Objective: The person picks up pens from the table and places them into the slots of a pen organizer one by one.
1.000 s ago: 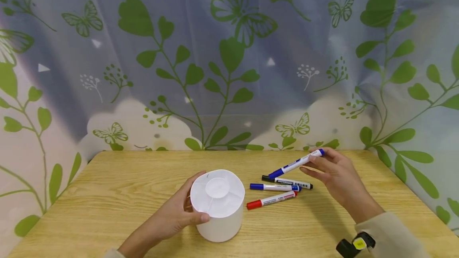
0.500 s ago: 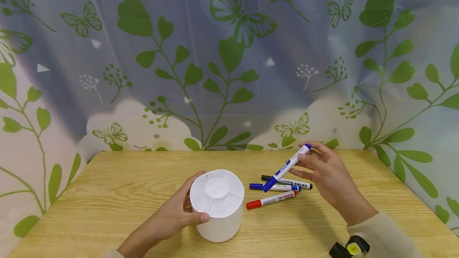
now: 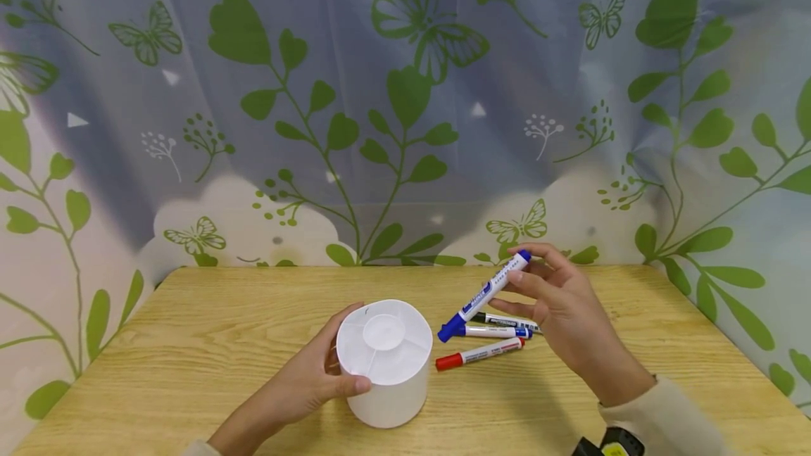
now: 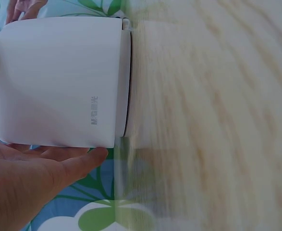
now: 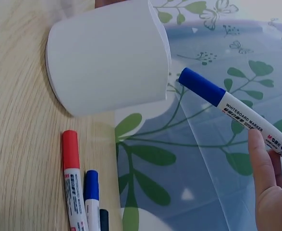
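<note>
A white round pen holder (image 3: pixel 386 400) with inner dividers stands upright on the table. My left hand (image 3: pixel 317 375) grips its left side, thumb at the front near the rim; in the left wrist view the fingers lie along the holder's wall (image 4: pixel 59 82). My right hand (image 3: pixel 567 308) pinches a blue-capped whiteboard marker (image 3: pixel 484 294) near its far end. That marker slants cap-down, to the right of the holder and apart from it. Below it on the table lie a red marker (image 3: pixel 481 354), another blue marker (image 3: pixel 494 332) and a black marker (image 3: pixel 507 322), which is partly hidden.
The wooden table (image 3: pixel 222 343) reaches back to a patterned curtain (image 3: pixel 355 125) with green leaves and butterflies. A black device with a yellow label (image 3: pixel 614 449) sits at the right wrist.
My right hand has moved left with the blue-capped marker, bringing its cap near the holder. The marker has tipped more steeply. My left hand and the holder have stayed put.
</note>
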`<state>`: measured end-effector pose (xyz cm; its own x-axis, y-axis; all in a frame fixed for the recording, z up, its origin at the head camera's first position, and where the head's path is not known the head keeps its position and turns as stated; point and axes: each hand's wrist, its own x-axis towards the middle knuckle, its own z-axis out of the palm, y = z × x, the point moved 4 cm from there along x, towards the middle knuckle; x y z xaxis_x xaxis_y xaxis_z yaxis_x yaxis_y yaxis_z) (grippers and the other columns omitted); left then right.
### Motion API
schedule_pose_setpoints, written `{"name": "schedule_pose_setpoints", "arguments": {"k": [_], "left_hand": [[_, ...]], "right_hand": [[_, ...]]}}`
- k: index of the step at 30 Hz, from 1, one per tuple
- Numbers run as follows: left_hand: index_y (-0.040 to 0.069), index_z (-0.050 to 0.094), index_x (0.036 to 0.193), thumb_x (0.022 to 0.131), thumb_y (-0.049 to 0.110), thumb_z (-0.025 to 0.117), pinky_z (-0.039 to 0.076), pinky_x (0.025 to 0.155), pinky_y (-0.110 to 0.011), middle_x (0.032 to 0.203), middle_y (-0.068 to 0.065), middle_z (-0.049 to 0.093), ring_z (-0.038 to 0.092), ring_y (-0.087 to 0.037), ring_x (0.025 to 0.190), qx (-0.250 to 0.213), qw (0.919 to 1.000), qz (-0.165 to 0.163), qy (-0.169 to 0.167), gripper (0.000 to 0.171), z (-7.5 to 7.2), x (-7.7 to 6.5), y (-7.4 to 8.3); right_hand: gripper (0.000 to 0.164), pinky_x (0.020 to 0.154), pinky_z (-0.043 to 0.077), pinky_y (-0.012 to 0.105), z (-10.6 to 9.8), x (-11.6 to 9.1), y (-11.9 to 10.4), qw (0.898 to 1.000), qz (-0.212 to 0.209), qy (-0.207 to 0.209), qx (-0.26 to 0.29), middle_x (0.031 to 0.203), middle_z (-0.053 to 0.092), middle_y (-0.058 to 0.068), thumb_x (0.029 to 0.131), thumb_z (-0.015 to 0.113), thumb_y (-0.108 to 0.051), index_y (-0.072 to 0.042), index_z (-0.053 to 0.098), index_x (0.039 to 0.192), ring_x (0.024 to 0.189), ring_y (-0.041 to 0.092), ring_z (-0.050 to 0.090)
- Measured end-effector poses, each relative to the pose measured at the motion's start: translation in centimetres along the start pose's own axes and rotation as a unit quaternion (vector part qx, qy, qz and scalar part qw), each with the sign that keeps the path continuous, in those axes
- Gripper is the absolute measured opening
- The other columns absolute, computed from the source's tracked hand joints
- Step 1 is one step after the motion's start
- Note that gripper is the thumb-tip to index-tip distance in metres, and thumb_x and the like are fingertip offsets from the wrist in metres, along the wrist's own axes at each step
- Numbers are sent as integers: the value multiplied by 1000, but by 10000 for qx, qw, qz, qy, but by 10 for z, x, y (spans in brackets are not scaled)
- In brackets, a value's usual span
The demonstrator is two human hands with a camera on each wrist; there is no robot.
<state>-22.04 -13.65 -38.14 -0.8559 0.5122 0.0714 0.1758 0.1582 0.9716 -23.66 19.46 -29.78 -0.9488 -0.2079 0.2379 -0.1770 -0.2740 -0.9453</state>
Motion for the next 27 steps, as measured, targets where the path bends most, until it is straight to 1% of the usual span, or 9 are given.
{"name": "schedule_pose_setpoints", "arguments": {"k": [6, 10, 14, 18, 22, 25, 27], "left_hand": [[10, 17, 167, 90, 33, 85, 45, 113, -50, 157, -20, 44, 48, -39, 143, 0, 10000, 67, -12, 105, 0, 1, -1], [11, 17, 167, 90, 35, 85, 44, 115, -53, 157, -19, 44, 49, -38, 143, -17, 10000, 57, 4, 105, 0, 1, -1], [12, 18, 167, 89, 36, 85, 43, 116, -55, 158, -18, 45, 49, -37, 143, 6, 10000, 43, 31, 105, 0, 1, -1], [11, 17, 167, 90, 35, 85, 43, 115, -55, 157, -19, 45, 49, -38, 143, 12, 10000, 81, 16, 105, 0, 1, -2], [10, 18, 167, 89, 35, 85, 43, 115, -56, 156, -19, 46, 50, -38, 142, 17, 9999, 105, 31, 106, 1, 1, -2], [10, 18, 166, 89, 36, 86, 42, 115, -58, 156, -19, 47, 50, -38, 142, 35, 9999, 110, 56, 106, 1, 2, -2], [10, 18, 166, 89, 36, 86, 43, 115, -58, 156, -19, 47, 50, -38, 142, 43, 9999, 105, 62, 106, 1, 2, -2]], "right_hand": [[24, 89, 64, 46, 12, -1, -2, 9999, -147, -79, 4, 113, 64, 1, 106, 59, -3, -19, 67, 122, 105, 17, 72], [25, 91, 63, 46, 19, -1, -2, 9996, -201, -157, -125, 114, 64, 1, 106, 59, -5, -18, 68, 126, 106, 17, 71], [27, 94, 62, 45, 27, -1, 0, 9992, -130, -196, -338, 115, 65, 1, 106, 61, -8, -17, 68, 130, 110, 17, 71], [30, 95, 62, 43, 35, -2, 5, 9979, -115, -294, -563, 120, 70, 0, 106, 62, -9, -19, 69, 134, 114, 18, 71], [33, 96, 61, 43, 44, -4, 11, 9953, -262, -512, -783, 120, 74, 1, 105, 63, -9, -18, 68, 137, 115, 18, 73], [34, 96, 61, 41, 50, -7, 15, 9921, -395, -658, -993, 120, 75, 0, 105, 63, -9, -14, 67, 138, 115, 17, 73], [34, 96, 61, 38, 54, -8, 17, 9893, -464, -700, -1189, 120, 76, -2, 104, 65, -9, -11, 68, 138, 114, 15, 73]]}}
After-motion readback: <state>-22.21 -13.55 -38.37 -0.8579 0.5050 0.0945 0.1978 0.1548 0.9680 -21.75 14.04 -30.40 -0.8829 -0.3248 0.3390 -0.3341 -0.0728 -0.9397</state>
